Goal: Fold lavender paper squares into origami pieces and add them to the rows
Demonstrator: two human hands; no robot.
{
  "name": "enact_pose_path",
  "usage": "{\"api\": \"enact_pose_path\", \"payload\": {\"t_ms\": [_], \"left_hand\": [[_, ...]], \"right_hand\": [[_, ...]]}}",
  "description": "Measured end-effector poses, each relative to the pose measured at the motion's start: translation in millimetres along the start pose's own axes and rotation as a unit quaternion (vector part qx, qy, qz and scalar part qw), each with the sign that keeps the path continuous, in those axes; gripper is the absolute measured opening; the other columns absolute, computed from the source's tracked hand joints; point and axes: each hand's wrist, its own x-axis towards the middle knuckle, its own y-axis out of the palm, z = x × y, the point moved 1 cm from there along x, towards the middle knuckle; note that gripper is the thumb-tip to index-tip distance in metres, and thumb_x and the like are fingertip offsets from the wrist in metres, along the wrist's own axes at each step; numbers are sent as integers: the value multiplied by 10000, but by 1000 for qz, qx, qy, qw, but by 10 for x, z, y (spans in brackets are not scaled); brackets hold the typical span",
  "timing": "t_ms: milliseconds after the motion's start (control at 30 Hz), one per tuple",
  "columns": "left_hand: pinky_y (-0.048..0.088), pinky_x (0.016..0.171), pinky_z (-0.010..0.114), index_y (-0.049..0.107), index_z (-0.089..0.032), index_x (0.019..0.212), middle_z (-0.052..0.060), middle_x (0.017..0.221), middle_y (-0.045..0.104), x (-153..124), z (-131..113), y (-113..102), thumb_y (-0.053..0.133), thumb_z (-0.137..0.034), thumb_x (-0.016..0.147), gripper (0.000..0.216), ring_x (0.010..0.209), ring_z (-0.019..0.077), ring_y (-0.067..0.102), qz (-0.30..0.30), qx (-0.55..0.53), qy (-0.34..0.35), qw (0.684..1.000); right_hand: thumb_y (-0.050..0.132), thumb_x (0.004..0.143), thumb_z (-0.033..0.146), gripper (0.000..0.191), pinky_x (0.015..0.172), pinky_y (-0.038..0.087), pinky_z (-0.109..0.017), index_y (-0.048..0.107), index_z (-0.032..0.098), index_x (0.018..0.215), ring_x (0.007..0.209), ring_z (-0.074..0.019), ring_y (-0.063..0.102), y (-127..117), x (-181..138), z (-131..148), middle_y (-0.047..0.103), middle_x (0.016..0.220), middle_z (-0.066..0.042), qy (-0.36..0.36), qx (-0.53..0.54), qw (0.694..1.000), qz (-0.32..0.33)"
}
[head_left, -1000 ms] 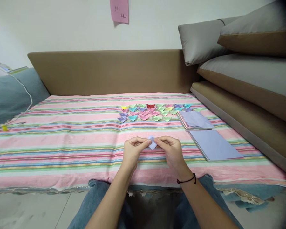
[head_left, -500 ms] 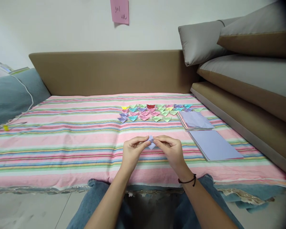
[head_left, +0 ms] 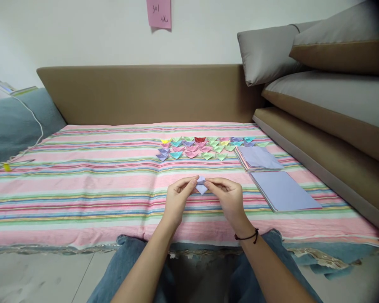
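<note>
A small piece of folded lavender paper (head_left: 201, 188) is held up between both hands above the striped cloth (head_left: 107, 210). My left hand (head_left: 180, 195) pinches its left side between thumb and fingers. On the other side, my right hand (head_left: 225, 193) grips the right edge the same way; a dark cord bracelet circles that wrist. The fingertips hide the paper's side edges. Beyond the hands, several folded paper boats (head_left: 192, 148) in pink, green, blue, purple, yellow and red stand in rows on the cloth.
To the right lie a stack of lavender-topped paper sheets (head_left: 284, 191) and another paper stack (head_left: 259, 158) behind it. Grey and brown cushions (head_left: 331, 101) are piled at the right. A brown backrest (head_left: 151, 94) runs along the back. A white cable (head_left: 34, 115) trails at the left.
Both hands have shifted slightly to the right, still pinching the paper. The paper's upper part looks wider and more spread between the fingers. The boats and stacks stay put.
</note>
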Motion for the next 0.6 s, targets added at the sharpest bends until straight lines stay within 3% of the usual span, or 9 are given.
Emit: {"api": "enact_pose_path", "payload": {"t_ms": [233,467,600], "left_hand": [[544,737,290,715,-185,913,56,916,715,25,-15,-51,713,-280,693,240,825,180,658,15,-21,25,999],[541,729,297,715,-174,719,42,795,704,54,-95,-90,761,-207,618,116,794,187,653,31,40,101,994],[542,714,305,716,-170,657,54,764,697,73,-114,-142,757,-193,621,60,773,191,649,45,66,130,988]], "right_hand": [[747,643,247,165,704,582,-366,731,221,805,772,-213,679,-40,32,-20,724,852,-33,-14,3,998,60],[739,661,204,74,705,564,-351,738,252,718,784,-209,662,-74,54,-14,714,773,-34,-110,-63,990,61],[735,666,225,61,681,568,-333,734,238,726,788,-208,663,-81,51,0,711,785,-38,-83,-40,991,97]]}}
